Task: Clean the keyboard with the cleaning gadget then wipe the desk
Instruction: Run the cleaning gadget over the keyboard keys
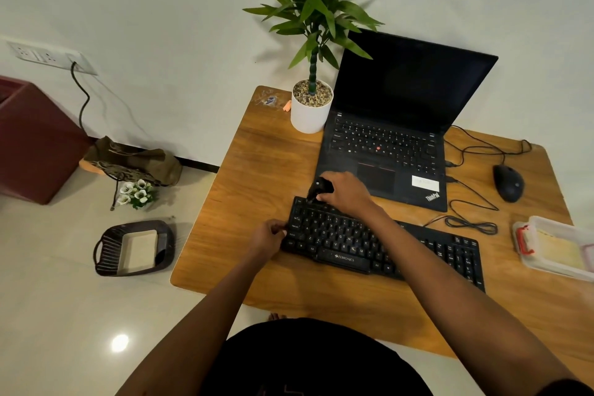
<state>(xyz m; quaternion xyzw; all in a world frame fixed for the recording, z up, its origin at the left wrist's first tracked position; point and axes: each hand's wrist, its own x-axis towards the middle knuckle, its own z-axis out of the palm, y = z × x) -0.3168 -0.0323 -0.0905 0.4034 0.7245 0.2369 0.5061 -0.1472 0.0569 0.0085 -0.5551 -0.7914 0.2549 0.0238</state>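
A black keyboard (418, 247) lies across the wooden desk (257, 170) in front of me. My right hand (348, 193) is closed around a small black cleaning gadget (318, 188), whose tip rests on the keyboard's top-left corner. At the keyboard's left end, my left hand (268, 236) grips the edge with its fingers curled on it.
An open black laptop (401, 125) stands behind the keyboard, with a white potted plant (310, 109) to its left. A wired mouse (508, 182) and coiled cable (472, 223) lie right. A clear plastic box (556, 247) sits at the right edge. A dark basket (133, 247) is on the floor.
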